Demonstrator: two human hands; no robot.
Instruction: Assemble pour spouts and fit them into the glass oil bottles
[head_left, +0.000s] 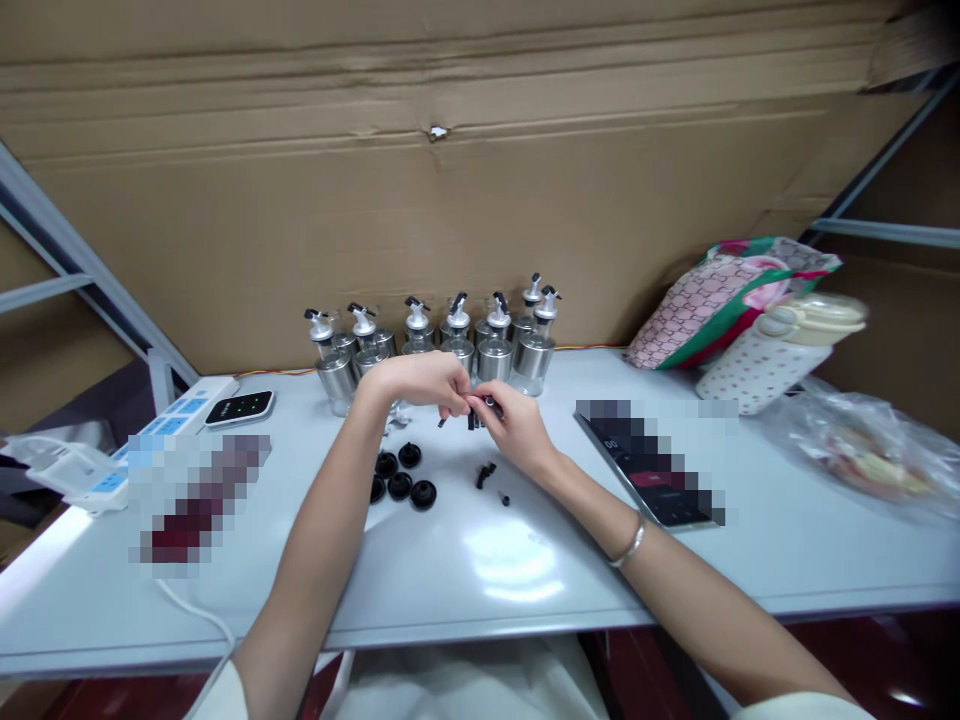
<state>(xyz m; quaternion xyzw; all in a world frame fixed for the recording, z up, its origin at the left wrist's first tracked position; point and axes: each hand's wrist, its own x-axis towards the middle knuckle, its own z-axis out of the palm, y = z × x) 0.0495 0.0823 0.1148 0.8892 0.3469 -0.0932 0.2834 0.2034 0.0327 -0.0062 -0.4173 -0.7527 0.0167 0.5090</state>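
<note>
My left hand [431,382] and my right hand [511,420] meet over the middle of the table, fingertips touching. Small black parts show at the fingers of both hands; their exact shape is too small to tell. Several round black caps [424,494] lie below my left hand, partly hidden by the forearm. Small black pieces [485,474] and a tiny black ring [505,500] rest below my right hand. Behind the hands stand several glass and metal bottles [495,358], many with black-and-silver spouts.
A white power strip [169,425] and a small device [240,408] are at the left. On the right lie a tablet [645,465], a patterned bag [697,310], a dotted bottle [765,360] and a plastic bag [877,450]. Cardboard [450,220] stands behind the table [420,590].
</note>
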